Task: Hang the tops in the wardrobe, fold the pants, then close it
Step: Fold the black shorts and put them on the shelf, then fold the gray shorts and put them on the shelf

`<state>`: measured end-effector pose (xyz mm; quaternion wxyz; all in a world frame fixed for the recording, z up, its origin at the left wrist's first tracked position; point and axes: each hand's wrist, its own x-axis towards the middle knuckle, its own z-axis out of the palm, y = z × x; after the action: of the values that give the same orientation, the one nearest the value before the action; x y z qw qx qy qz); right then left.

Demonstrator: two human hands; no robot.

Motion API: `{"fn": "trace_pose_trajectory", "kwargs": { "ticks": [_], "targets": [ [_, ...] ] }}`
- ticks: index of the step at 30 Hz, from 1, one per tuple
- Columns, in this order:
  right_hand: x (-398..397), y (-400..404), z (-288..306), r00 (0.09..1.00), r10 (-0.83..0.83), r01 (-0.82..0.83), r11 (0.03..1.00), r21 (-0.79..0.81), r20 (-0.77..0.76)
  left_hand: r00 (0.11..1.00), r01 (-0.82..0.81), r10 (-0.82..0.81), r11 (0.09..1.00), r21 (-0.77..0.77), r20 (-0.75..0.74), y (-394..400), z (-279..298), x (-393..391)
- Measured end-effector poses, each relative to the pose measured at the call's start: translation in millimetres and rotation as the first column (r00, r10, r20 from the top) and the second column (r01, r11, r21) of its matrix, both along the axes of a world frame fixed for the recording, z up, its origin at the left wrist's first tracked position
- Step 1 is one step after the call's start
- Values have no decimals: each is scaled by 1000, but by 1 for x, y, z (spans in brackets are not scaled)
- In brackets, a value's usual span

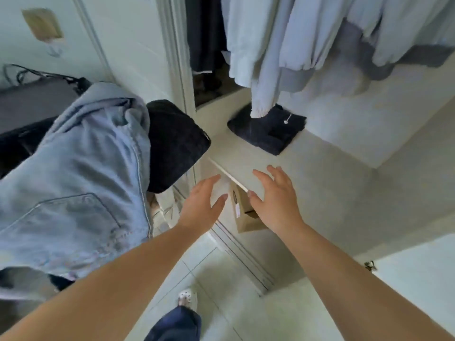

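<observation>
Both hands reach forward empty, fingers spread and relaxed: the left hand (200, 200) hovers just short of the front edge of the wardrobe shelf (320, 173), and the right hand (275, 195) hovers over that edge. The tops (307, 38) hang at the upper right, one pale sleeve dangling down to the folded dark pants (267, 129) that lie at the back of the shelf. A pair of light blue jeans (81, 173) is draped, unfolded, over a dark chair (174, 143) at the left, just beside the wardrobe frame (177, 57). The likely trouble is that sleeve: if it stays low, anything slid onto the shelf could snag it and drag the folded pile askew, and a closing door might pinch the cloth. The jeans, I judge, still need folding; they hang heavily off the chair and could slip to the floor if tugged from one end. Open room lies on the bare shelf front and right of the dark pants. Below the shelf edge a cardboard box (246, 217) juts out near the right hand, and the door track on the floor runs close to the person's foot (187, 297), a tripping edge.
</observation>
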<state>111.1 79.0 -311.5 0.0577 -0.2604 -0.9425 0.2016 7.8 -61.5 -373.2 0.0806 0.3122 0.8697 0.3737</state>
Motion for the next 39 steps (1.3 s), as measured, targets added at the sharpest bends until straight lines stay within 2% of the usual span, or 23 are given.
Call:
{"fn": "trace_pose_trajectory", "kwargs": {
  "ticks": [3,6,7,10,13,17,21,23,25,27,29,30,32,38,39],
  "targets": [
    [12,-52,13,992,123,-123,992,0,7,993,-111,108,992,57,54,-51,5,34],
    [19,-118,22,950,313,-313,950,10,7,958,-273,260,956,110,122,-120,6,69],
    [21,-121,22,945,326,-326,945,-2,4,956,-281,268,953,113,120,-122,6,73],
    [18,-181,16,883,468,-468,883,-30,6,909,-405,386,906,123,154,-186,-1,95],
    [10,-264,11,788,616,-615,786,-61,-3,825,-562,541,817,133,162,-266,-5,112],
    [10,-386,2,617,786,-783,618,-73,45,673,-739,720,663,119,170,-387,-9,145],
    [31,-505,-9,427,902,-897,431,-96,57,526,-850,828,510,128,192,-501,-15,195],
    [49,-573,-17,320,945,-940,325,-105,64,371,-928,904,359,96,214,-560,-17,234],
    [68,-627,-21,233,970,-964,240,-117,69,268,-963,940,264,50,211,-605,-22,266],
    [93,-689,-27,129,989,-981,138,-133,70,178,-984,959,178,20,220,-656,-31,305],
    [109,-725,-32,72,994,-986,84,-146,81,112,-993,965,115,0,237,-686,-36,328],
    [127,-760,-37,-1,996,-987,14,-161,92,36,-999,968,37,2,249,-712,-42,354],
    [151,-798,-45,-95,988,-982,-72,-176,122,-61,-998,967,-65,8,246,-740,-48,388],
    [206,-876,-64,-320,921,-935,-270,-231,221,-300,-951,910,-309,-16,288,-786,-66,463],
    [208,-881,-66,-335,913,-929,-280,-240,231,-312,-947,907,-321,-15,282,-789,-67,467]
  ]
}}
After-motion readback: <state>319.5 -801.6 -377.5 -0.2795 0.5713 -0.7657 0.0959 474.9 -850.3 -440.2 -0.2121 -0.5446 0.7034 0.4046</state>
